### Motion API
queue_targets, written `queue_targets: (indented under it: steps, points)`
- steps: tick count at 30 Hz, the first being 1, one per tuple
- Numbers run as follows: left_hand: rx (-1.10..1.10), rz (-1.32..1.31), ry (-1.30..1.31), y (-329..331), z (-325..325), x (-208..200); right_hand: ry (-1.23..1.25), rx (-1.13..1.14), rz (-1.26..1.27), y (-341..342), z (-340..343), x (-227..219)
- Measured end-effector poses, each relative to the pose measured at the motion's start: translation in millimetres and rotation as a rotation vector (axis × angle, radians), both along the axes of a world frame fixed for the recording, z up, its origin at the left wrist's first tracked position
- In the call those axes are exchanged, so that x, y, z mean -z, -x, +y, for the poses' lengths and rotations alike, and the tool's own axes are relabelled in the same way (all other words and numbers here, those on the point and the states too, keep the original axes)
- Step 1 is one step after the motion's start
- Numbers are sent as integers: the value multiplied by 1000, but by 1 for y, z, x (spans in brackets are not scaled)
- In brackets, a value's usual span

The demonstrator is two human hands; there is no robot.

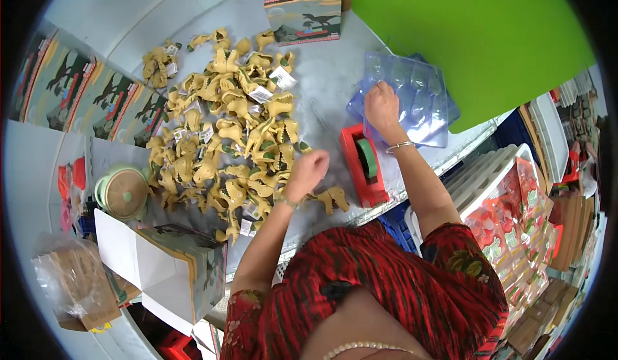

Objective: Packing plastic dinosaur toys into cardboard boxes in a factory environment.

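Tan toy dinosaurs (222,128) with green patches and white tags lie heaped before me on the left. At the heap's right edge, my left hand (309,172) is closed with its fingers curled; a tan and green tip shows beside them, but what they hold is hidden. One dinosaur (333,200) lies apart, just right of my left wrist. Over on the right, my right hand (382,108) closes on the clear plastic trays (421,99), molded with compartments and stacked slightly askew. Between my hands stands a red tape dispenser (364,167) with a green roll.
Printed dinosaur boxes stand along the left (90,90) and at the back (302,12). An open box (174,257) is at the near left, beside a round green-rimmed container (125,194). A green panel (476,32) borders the right; a white crate (508,173) holds red packages.
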State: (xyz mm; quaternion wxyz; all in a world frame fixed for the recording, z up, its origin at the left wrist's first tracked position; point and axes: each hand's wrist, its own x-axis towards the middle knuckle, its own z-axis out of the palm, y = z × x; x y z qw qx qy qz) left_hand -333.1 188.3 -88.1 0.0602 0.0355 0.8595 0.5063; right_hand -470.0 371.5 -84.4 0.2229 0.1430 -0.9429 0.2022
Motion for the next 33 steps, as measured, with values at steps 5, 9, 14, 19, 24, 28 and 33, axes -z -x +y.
queue_targets:
  steps: [5,9,14,19,24,28,33]
  points:
    - [-136,112,-19,74,56,-2,48,-12,60,-1,-3,-12]
    - [-146,171,-7,97,81,19,77,-31,22,-4,-1,-13]
    - [-70,-147,-608,105,88,15,174,-67,61,-3,5,-16]
    - [-123,153,-556,101,95,17,202,-114,89,0,6,-20]
    - [-344,281,-219,102,102,14,114,-140,116,-8,0,-24]
    - [-313,113,-312,113,97,4,213,-201,63,-8,5,-21]
    - [-346,323,-289,113,101,13,104,-116,-176,0,11,-26]
